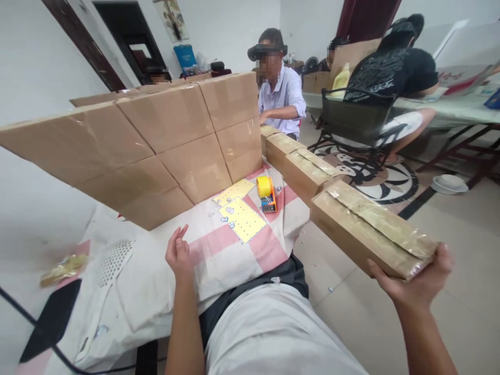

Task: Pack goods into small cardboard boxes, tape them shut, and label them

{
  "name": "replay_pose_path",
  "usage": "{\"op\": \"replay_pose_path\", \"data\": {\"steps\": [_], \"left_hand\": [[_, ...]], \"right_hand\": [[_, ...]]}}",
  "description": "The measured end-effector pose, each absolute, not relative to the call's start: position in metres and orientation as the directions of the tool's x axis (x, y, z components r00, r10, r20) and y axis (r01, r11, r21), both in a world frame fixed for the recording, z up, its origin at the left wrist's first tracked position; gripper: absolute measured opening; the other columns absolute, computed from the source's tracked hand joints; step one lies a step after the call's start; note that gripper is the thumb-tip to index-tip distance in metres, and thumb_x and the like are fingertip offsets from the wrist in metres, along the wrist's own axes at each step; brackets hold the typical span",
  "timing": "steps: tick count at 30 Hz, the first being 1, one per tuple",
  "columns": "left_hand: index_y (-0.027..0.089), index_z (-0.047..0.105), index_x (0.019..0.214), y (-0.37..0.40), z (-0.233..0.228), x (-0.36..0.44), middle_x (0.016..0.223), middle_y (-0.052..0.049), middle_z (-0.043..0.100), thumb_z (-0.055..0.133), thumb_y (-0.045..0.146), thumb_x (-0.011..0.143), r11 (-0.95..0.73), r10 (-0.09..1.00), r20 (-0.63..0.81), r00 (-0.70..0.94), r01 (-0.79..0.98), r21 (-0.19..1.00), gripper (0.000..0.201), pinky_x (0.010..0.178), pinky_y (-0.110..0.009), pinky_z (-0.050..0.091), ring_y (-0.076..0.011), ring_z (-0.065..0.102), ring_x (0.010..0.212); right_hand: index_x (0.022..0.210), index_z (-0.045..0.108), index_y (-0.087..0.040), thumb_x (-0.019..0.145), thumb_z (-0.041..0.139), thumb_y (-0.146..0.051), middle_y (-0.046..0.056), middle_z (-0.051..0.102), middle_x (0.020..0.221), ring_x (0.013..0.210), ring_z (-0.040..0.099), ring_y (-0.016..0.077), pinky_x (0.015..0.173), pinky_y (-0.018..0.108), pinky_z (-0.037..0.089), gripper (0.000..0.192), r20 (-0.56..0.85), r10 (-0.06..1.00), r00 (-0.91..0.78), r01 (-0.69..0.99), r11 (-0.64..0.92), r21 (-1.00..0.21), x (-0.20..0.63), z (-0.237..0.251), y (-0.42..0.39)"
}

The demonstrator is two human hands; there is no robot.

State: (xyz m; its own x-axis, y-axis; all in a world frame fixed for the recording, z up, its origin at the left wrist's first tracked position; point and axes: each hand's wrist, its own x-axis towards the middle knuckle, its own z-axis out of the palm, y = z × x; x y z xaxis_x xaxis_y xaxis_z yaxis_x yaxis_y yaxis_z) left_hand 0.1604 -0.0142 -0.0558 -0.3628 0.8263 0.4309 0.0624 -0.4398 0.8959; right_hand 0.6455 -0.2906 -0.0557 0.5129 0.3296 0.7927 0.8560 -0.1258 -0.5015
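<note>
Head: right hand (420, 281) grips cardboard panel (367, 229); tape dispenser (266, 194) beside.

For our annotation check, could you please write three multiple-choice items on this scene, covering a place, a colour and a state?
1. Where does the yellow tape roll in its orange dispenser sit?
A. on the checked cloth beside the yellow dotted sheets
B. on the floor
C. on the green chair

2. What colour are the squares on the white tablecloth?
A. blue
B. pink
C. black

3. What is the right hand doing?
A. lying flat on the cloth
B. holding scissors
C. gripping the end of the long taped brown cardboard panel

Answers: 1 A, it stands by the sheets; 2 B, pink squares show; 3 C, fingers wrap the panel's end, while the left hand hovers empty.
</note>
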Motion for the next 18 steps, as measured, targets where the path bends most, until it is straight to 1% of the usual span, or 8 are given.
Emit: {"op": "replay_pose_path", "data": {"steps": [2, 3, 4, 6, 8, 13, 18], "left_hand": [[0.013, 0.067, 0.129, -0.014, -0.055, 0.16, 0.129, -0.026, 0.072, 0.058, 0.048, 0.095, -0.43, 0.822, 0.429, -0.375, 0.086, 0.899, 0.05, 0.045, -0.023, 0.023, -0.002, 0.028, 0.045], [0.014, 0.067, 0.13, -0.014, -0.055, 0.159, 0.129, -0.026, 0.072, 0.058, 0.049, 0.095, -0.427, 0.818, 0.43, -0.382, 0.099, 0.899, 0.05, 0.045, -0.023, 0.022, -0.002, 0.027, 0.045], [0.014, 0.067, 0.13, -0.014, -0.055, 0.158, 0.129, -0.026, 0.072, 0.057, 0.049, 0.095, -0.423, 0.815, 0.43, -0.389, 0.107, 0.9, 0.051, 0.045, -0.023, 0.021, -0.002, 0.027, 0.045], [0.014, 0.067, 0.13, -0.013, -0.057, 0.155, 0.129, -0.026, 0.072, 0.057, 0.049, 0.095, -0.413, 0.815, 0.421, -0.399, 0.11, 0.904, 0.05, 0.045, -0.023, 0.021, -0.0019, 0.027, 0.045], [0.014, 0.067, 0.129, -0.013, -0.059, 0.152, 0.129, -0.026, 0.072, 0.057, 0.048, 0.095, -0.403, 0.819, 0.408, -0.403, 0.102, 0.91, 0.049, 0.046, -0.023, 0.022, -0.0019, 0.027, 0.045], [0.014, 0.067, 0.13, -0.013, -0.063, 0.151, 0.127, -0.025, 0.073, 0.057, 0.048, 0.095, -0.396, 0.819, 0.4, -0.413, 0.098, 0.913, 0.049, 0.046, -0.022, 0.021, -0.0019, 0.026, 0.045], [0.014, 0.068, 0.128, -0.014, -0.061, 0.155, 0.124, -0.024, 0.074, 0.059, 0.049, 0.093, -0.394, 0.83, 0.392, -0.397, 0.082, 0.916, 0.05, 0.045, -0.023, 0.022, -0.002, 0.026, 0.045]], "right_hand": [[0.164, 0.025, -0.021, 0.052, 0.087, -0.073, 0.023, 0.042, 0.145, 0.132, 0.047, 0.0529, 0.104, 0.073, 0.044, 0.138, 0.837, 0.304, 0.454, 0.888, -0.223, -0.401, 0.656, -0.065, -0.288], [0.164, 0.024, -0.017, 0.057, 0.085, -0.073, 0.025, 0.042, 0.143, 0.13, 0.048, 0.0524, 0.102, 0.072, 0.045, 0.135, 0.856, 0.3, 0.422, 0.902, -0.239, -0.361, 0.66, -0.068, -0.282], [0.163, 0.023, -0.013, 0.06, 0.082, -0.073, 0.026, 0.043, 0.142, 0.129, 0.048, 0.0519, 0.103, 0.072, 0.045, 0.133, 0.862, 0.299, 0.41, 0.907, -0.237, -0.349, 0.662, -0.07, -0.274], [0.162, 0.023, -0.006, 0.064, 0.079, -0.073, 0.028, 0.043, 0.14, 0.13, 0.046, 0.0518, 0.106, 0.073, 0.041, 0.131, 0.861, 0.295, 0.415, 0.906, -0.216, -0.363, 0.666, -0.069, -0.256], [0.162, 0.023, -0.002, 0.066, 0.077, -0.073, 0.029, 0.043, 0.141, 0.131, 0.045, 0.0516, 0.108, 0.073, 0.038, 0.131, 0.845, 0.305, 0.439, 0.897, -0.202, -0.393, 0.669, -0.064, -0.241], [0.161, 0.024, 0.001, 0.067, 0.079, -0.07, 0.031, 0.043, 0.143, 0.133, 0.044, 0.05, 0.112, 0.069, 0.037, 0.13, 0.803, 0.341, 0.489, 0.872, -0.196, -0.448, 0.675, -0.053, -0.229], [0.16, 0.021, 0.004, 0.063, 0.08, -0.07, 0.033, 0.04, 0.144, 0.135, 0.041, 0.0503, 0.113, 0.068, 0.037, 0.136, 0.759, 0.365, 0.539, 0.842, -0.209, -0.498, 0.675, -0.058, -0.22]]}}
